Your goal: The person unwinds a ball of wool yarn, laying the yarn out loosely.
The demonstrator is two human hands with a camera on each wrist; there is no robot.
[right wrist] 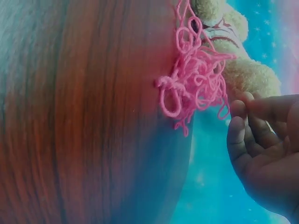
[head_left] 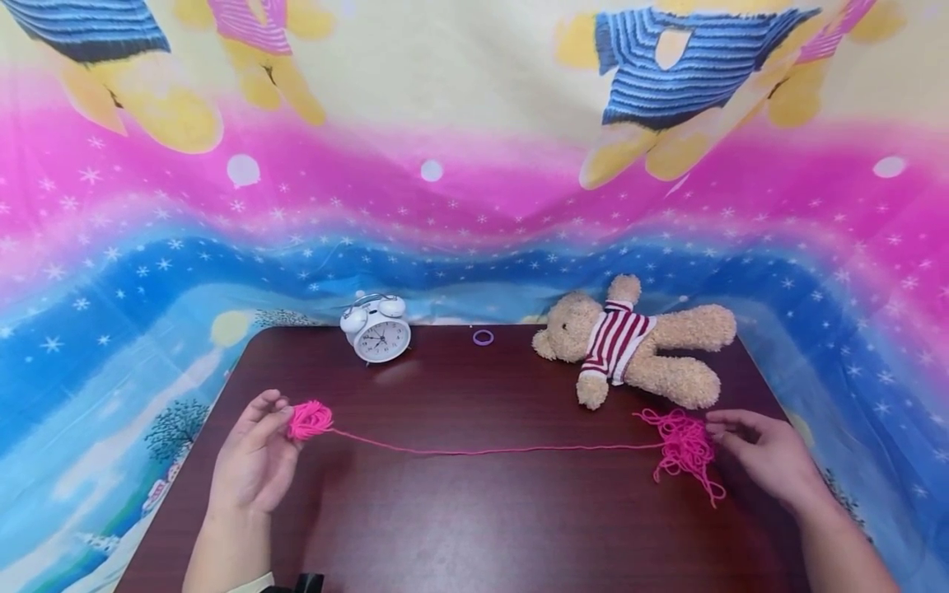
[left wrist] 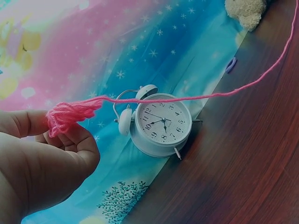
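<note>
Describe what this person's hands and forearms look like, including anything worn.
Left hand and right hand show no gloves or rings. A pale cream fabric sleeve edge borders the left forearm; beside it, a black object is too cropped to identify. The right forearm shows no sleeve.

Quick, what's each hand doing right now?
Left hand: closed, pinching the pink yarn bundle.
Right hand: at the edge of the pink yarn tangle; can't tell whether it grips.
</note>
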